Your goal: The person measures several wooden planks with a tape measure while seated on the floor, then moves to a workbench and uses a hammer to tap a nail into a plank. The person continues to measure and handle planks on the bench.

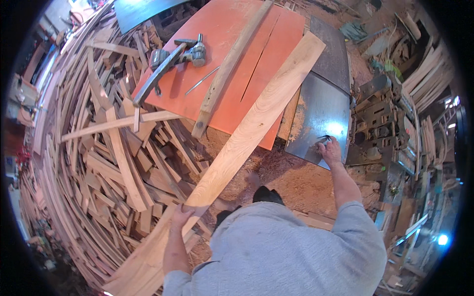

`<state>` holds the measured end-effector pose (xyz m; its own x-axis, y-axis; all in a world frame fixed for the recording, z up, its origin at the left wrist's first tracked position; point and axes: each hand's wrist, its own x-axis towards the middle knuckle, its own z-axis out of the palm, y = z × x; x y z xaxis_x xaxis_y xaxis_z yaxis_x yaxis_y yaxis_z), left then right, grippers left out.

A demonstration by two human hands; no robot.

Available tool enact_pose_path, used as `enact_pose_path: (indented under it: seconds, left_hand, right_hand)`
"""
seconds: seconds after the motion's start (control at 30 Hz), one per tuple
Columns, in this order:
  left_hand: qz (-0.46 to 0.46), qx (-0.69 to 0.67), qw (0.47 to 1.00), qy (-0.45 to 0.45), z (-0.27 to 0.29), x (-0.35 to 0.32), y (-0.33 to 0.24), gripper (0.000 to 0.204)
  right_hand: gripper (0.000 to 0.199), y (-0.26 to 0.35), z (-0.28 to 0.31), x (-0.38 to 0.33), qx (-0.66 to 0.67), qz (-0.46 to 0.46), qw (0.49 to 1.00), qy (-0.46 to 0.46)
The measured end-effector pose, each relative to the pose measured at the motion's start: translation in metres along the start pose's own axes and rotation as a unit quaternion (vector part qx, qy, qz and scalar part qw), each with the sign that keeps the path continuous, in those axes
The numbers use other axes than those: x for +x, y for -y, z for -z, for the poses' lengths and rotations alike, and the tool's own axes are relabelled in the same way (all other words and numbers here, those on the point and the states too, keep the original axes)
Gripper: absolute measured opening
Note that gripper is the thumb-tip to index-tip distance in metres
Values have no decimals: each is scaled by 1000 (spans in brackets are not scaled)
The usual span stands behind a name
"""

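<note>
1. The left hand [180, 217] is wrapped around the near end of a long pale wooden plank [256, 121], fingers curled over its edge. The plank is flat, smooth-sawn, with visible grain lines running its length.
2. The plank runs diagonally up and to the right, its far end lying across the orange table top [197, 89] and the grey metal saw table [321, 113].
3. The right hand [330, 150] is flat on the near corner of that metal table, fingers loose and spread, not gripping anything. The steel is dull grey with one shiny glare spot.
4. On the orange surface there's a hammer [163, 69] with a dark curved handle, a thin metal rod [202, 80], and a rough narrow wooden strip [229, 66] lying at a slant.
5. To the left sits a huge messy pile of offcuts [98, 163], thin curved slats and short blocks.
6. Sawdust [296, 182] covers the floor underfoot, fine and reddish-brown.
</note>
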<state>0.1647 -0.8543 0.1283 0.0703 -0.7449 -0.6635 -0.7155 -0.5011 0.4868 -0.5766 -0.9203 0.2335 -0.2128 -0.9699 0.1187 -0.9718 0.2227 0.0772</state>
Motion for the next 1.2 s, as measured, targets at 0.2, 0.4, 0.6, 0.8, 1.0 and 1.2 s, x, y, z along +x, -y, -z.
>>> enact_pose_path:
  seconds: [0.2, 0.4, 0.6, 0.8, 1.0, 1.2]
  left_hand:
    - [-17, -13, 995, 97, 30, -5, -3, 70]
    - [-106, 155, 973, -135, -15, -70, 14, 47]
    - [-207, 93, 938, -263, -46, -116, 47, 40]
    - [-218, -12, 950, -222, -44, -149, 79, 55]
    - [-246, -5, 941, -234, -67, -164, 97, 64]
    - [-242, 17, 909, -338, -80, -173, 113, 67]
  right_hand:
    - [67, 114, 20, 41, 386, -116, 907, 122]
    - [104, 321, 41, -33, 741, -281, 540, 283]
    - [87, 399, 40, -45, 844, -297, 360, 262]
    - [83, 417, 55, -34, 883, -184, 383, 201]
    - [83, 422, 46, -10, 890, -130, 353, 257]
    - [83, 430, 59, -10, 860, -138, 415, 261]
